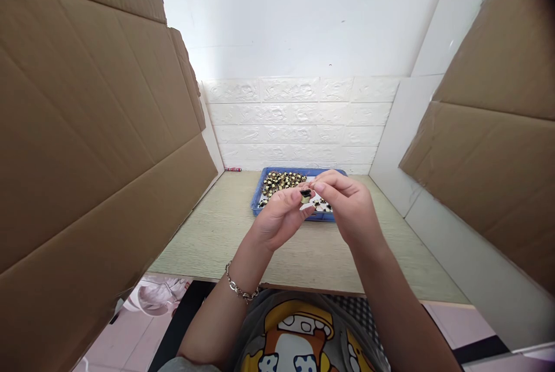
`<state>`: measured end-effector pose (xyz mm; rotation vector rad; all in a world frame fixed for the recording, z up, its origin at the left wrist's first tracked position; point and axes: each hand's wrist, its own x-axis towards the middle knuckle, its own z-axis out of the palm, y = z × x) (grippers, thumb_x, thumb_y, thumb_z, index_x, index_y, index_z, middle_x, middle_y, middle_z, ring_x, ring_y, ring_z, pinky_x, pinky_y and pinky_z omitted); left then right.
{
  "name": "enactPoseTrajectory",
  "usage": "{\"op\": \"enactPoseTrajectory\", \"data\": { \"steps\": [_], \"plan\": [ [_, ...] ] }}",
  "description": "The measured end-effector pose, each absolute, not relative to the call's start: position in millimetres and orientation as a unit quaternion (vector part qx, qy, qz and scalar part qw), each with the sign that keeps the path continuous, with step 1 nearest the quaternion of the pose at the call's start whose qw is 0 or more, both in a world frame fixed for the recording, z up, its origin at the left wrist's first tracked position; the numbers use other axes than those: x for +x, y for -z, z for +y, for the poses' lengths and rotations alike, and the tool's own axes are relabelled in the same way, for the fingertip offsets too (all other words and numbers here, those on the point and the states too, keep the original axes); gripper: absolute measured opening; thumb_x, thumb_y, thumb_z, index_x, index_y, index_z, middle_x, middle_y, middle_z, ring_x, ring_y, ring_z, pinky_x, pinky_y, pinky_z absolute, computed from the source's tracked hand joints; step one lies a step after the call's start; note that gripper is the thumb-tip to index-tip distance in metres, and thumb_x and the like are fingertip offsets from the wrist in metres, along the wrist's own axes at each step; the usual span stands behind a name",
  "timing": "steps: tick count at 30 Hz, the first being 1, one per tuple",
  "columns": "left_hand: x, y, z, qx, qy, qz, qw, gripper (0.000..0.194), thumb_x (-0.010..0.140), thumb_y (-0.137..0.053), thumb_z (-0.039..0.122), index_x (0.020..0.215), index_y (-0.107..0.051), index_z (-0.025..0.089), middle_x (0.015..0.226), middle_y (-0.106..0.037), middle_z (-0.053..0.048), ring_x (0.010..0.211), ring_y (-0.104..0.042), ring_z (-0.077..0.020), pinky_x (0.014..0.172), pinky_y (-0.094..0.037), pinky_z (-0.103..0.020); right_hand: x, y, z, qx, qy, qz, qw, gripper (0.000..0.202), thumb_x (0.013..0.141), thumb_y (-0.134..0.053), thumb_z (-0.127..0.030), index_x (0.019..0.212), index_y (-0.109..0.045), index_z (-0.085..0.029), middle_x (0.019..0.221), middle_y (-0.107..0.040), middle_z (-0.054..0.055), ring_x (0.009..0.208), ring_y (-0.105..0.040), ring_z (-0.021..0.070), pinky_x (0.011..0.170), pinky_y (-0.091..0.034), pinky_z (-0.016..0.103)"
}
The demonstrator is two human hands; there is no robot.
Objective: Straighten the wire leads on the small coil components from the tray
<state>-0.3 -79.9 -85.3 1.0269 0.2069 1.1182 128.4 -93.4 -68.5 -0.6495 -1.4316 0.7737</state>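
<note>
A small yellow-and-black transformer (306, 198) is held above the near side of a blue tray, between the thumb and fingers of my left hand (276, 218). My right hand (354, 205) is closed in a pinch right beside the transformer's dark top edge. Whatever its fingertips grip, perhaps a thin wire, is too small to make out. Behind both hands lies the blue tray (255, 203). A pile of similar small transformers (281, 181) fills its left part, and several more (321, 205) lie at its front right, partly hidden by my hands.
The tray stands on a pale wooden tabletop (217, 233) against a white brick-pattern wall (295, 120). Large cardboard sheets rise on the left (95, 129) and right (489, 146). A small red wrapped item (233, 169) lies at the back left corner.
</note>
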Motion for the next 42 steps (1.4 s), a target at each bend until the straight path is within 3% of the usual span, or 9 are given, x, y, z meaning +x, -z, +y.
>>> {"op": "enactPoseTrajectory", "data": {
  "steps": [17,24,28,35,42],
  "plan": [
    [1.9,81.8,-79.1,0.449,-0.522,0.11,0.717,0.021,0.062,-0.074,0.036,0.074,-0.07,0.02,0.083,-0.058,-0.002,0.079,-0.051,-0.0102,0.069,-0.044,-0.021,129.0,69.8,-94.9,-0.306,-0.269,-0.599,0.689,0.01,0.076,-0.06,-0.024,0.068,-0.065,-0.023,0.077,-0.061,-0.001,0.08,-0.056,0.0134,0.076,-0.042,0.027],
    [3.5,79.6,-73.9,0.432,-0.538,0.125,0.713,0.015,0.061,-0.076,0.032,0.064,-0.068,0.02,0.082,-0.061,-0.001,0.076,-0.053,-0.0095,0.067,-0.044,-0.021,130.9,68.8,-90.8,-0.336,-0.251,-0.579,0.699,0.011,0.076,-0.06,-0.027,0.069,-0.064,-0.021,0.075,-0.061,-0.001,0.077,-0.055,0.0133,0.075,-0.041,0.027],
    [5.8,73.1,-65.8,0.442,-0.534,0.131,0.708,0.019,0.061,-0.076,0.033,0.071,-0.069,0.018,0.082,-0.061,-0.001,0.077,-0.052,-0.0088,0.068,-0.042,-0.02,131.9,64.8,-83.2,-0.34,-0.252,-0.565,0.708,0.01,0.075,-0.06,-0.029,0.07,-0.064,-0.021,0.073,-0.062,-0.002,0.076,-0.056,0.0131,0.075,-0.042,0.027],
    [9.6,53.2,-53.6,0.423,-0.541,0.112,0.718,0.012,0.063,-0.074,0.026,0.064,-0.064,0.019,0.08,-0.062,0.002,0.068,-0.052,-0.0072,0.065,-0.042,-0.024,134.8,42.4,-67.7,-0.252,-0.278,-0.568,0.732,0.012,0.076,-0.06,-0.031,0.084,-0.065,-0.025,0.086,-0.065,-0.001,0.084,-0.059,0.0136,0.081,-0.046,0.029],
    [9.4,53.7,-56.3,0.391,-0.526,0.096,0.749,0.018,0.061,-0.075,0.028,0.069,-0.062,0.018,0.075,-0.059,0.003,0.073,-0.053,-0.0084,0.071,-0.043,-0.026,135.0,39.2,-74.3,-0.21,-0.297,-0.622,0.694,0.014,0.074,-0.063,-0.026,0.088,-0.063,-0.026,0.083,-0.066,-0.002,0.072,-0.062,0.0111,0.072,-0.051,0.028]
  ]
}}
